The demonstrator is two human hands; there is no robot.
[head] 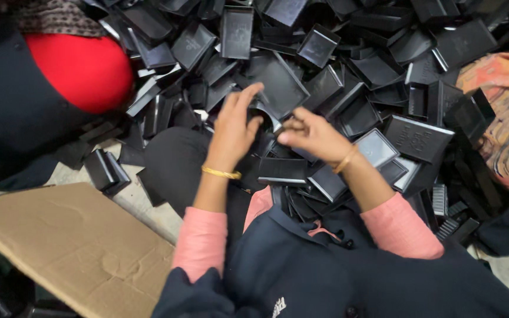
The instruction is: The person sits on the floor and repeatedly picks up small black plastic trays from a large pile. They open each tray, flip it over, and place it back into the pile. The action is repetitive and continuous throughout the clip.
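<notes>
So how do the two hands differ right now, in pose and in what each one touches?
The left hand is raised with fingers spread and pointing up over the pile of black trays; the right hand lies flatter, fingers curled and pointing left. The left hand's thumb touches a small black piece between them; whether the right hand grips it cannot be told. Both wrists wear a gold bangle and pink sleeves.

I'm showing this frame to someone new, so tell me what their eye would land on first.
First, the heap of black plastic trays that fills the upper half of the view. Next, the left hand and right hand meeting at the centre over a small black piece, each wrist with a gold bangle. A bright red rounded shape stands out at upper left, and flat brown cardboard lies at lower left.
</notes>
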